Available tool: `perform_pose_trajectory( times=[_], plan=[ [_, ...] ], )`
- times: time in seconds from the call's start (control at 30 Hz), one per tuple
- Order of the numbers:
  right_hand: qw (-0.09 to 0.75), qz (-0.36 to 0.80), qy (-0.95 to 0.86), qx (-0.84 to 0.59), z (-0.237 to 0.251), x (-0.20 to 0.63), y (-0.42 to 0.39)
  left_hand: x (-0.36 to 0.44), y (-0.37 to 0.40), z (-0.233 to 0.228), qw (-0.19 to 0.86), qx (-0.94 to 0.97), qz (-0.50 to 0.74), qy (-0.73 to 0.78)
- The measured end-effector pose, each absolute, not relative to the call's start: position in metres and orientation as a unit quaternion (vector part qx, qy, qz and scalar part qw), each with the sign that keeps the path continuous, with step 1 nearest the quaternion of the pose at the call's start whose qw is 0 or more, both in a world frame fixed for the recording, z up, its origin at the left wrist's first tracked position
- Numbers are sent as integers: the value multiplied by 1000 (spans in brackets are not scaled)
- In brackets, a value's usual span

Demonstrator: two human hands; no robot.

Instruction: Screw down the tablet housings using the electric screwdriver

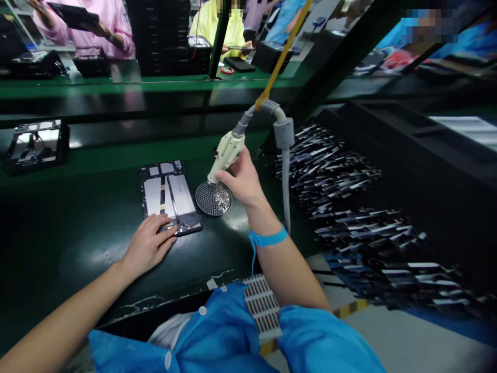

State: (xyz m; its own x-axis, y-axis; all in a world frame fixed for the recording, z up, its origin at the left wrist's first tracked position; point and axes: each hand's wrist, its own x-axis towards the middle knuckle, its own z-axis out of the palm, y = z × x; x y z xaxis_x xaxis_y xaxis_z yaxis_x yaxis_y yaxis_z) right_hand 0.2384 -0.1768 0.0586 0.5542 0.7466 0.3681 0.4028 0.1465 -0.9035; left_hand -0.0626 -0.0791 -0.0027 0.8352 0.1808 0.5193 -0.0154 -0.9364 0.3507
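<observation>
Item: driver (227, 151), cream-bodied, powered, hung by a grey hose (284, 171) and a yellow cord (285, 49) from above. My right hand (240, 181) wraps its lower body, fingers curled and closed round the grip; a blue strap (267, 239) sits on that wrist. I judge it light in the hand, since the cord likely takes some of the weight; rigid plastic shell, not slippery; best held low on the barrel, where I have it, clear of the hose joint. Long axis: tilted, top leaning up and to the right toward the hose, tip pointing down and left, just over the dish (213, 198). Item: dish, round, perforated, flat on the green mat (77, 243), holding a heap of small bright screws; I cannot tell whether the tip touches them. Item: tablet frame (169, 196), open back upward, lying flat on the mat just left of the dish, long axis running away from me, slightly slanted. I judge it thin, stiff but fragile, with bare inner parts exposed; best steadied at the edge or corner. My left hand (149, 243) lies palm down, fingers loosely spread, fingertips resting on its near corner. Other: stacked dark parts (349, 207) to the right; a second frame (34, 145) on the belt far left; other people across the line.
</observation>
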Motion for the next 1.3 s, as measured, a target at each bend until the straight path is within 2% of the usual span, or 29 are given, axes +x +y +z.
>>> perform_pose_trajectory(
  times=[0.13, 0.3, 0.73, 1.03, 1.3],
  plan=[
    [694, 146, -412, -572, 79, 213, -144, -66, -77, -7, 164, 944, 283, 47],
    [743, 47, -374, -553, 64, 207, -149, -61, -70, -7, 167, 939, 296, 50],
    [741, -32, -324, -587, 42, 217, -154, -61, -77, 1, 202, 937, 282, 41],
    [717, -37, -320, -618, 36, 220, -154, -63, -78, 2, 210, 938, 274, 45],
    [730, -20, -308, -609, 40, 220, -155, -65, -79, 2, 195, 939, 271, 77]
  ],
)
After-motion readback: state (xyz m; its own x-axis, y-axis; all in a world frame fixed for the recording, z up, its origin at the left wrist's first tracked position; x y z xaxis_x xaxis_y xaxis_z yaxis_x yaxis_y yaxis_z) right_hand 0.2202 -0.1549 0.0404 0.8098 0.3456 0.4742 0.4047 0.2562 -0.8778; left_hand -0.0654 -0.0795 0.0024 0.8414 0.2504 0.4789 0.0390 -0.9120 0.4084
